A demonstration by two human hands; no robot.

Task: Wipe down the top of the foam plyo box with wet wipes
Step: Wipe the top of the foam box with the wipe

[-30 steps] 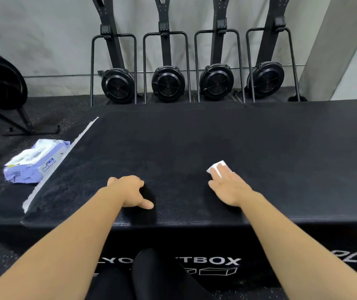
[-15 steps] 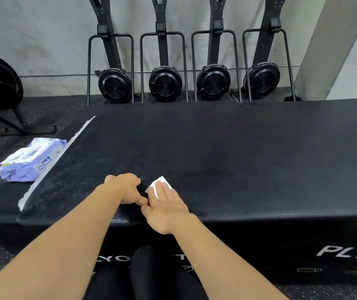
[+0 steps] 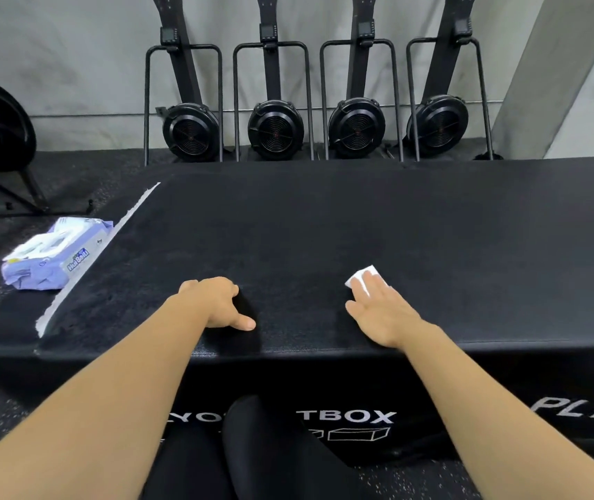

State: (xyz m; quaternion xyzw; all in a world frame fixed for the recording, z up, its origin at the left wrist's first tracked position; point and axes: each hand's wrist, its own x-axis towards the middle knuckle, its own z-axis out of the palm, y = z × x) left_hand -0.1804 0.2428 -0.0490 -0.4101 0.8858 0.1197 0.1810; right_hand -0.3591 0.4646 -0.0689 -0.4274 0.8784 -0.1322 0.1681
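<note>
The black foam plyo box [image 3: 342, 225] fills the middle of the view, its front face printed with white lettering. My right hand [image 3: 382, 312] lies flat on the box top near the front edge, fingers pressing a folded white wet wipe [image 3: 358, 278] whose far corner shows beyond my fingertips. My left hand [image 3: 218, 306] rests on the top to the left, fingers curled under, thumb pointing right, holding nothing.
A purple pack of wet wipes [image 3: 54, 259] lies on a lower black surface left of the box. A torn white strip [image 3: 97, 254] runs along the box's left edge. Several black fan machines [image 3: 275, 129] stand against the wall behind. My legs are below the box front.
My right hand slid the wipe left until it touched my left hand, then back to the right. My left hand has stayed in place.
</note>
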